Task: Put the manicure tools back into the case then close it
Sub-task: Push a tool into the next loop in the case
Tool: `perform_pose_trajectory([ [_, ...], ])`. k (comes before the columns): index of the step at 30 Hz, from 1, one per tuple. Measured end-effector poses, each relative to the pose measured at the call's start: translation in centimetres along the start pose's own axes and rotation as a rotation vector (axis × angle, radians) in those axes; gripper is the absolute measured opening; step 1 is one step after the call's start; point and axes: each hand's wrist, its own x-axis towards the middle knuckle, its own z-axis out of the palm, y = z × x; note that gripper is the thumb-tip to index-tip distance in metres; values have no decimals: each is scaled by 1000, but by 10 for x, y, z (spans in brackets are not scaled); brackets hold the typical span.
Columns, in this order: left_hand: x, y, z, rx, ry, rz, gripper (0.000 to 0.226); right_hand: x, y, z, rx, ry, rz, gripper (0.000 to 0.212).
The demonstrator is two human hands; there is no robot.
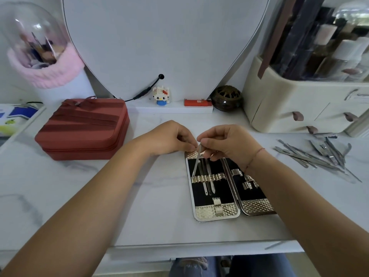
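Note:
The manicure case lies open on the white table, black-lined with gold straps, two halves side by side. Three thin steel tools sit under the strap of the left half. A slim steel tool slants across that half's top left, its upper end pinched by my right hand. My left hand rests at the case's top edge, fingertips curled at the gold top strap, right beside the tool's upper end. A pile of several loose steel tools lies to the right.
A red zip case stands left of my hands. Behind are a heart-shaped mirror, a small brick figure, a red lighter, a dark round burner and a beige cosmetics organiser. A pink-rimmed dome stands far left.

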Motion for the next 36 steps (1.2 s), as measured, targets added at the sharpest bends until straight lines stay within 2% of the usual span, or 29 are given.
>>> perform_pose_trajectory([
  [8,-3,4,-4,-42,-29,-16,14,15,0,4,-131,7,46,9],
  [18,-2,-3,-10,-80,-18,-72,8,20,3,15,-225,14,44,6],
  [26,-1,-7,-9,-75,-11,-80,12,19,8,15,-408,55,-48,8],
  [29,0,-8,-9,-65,-12,-73,13,17,8,10,-539,29,-97,13],
  [36,1,-12,-11,-27,-72,-63,9,12,6,0,-683,-107,-155,23],
])
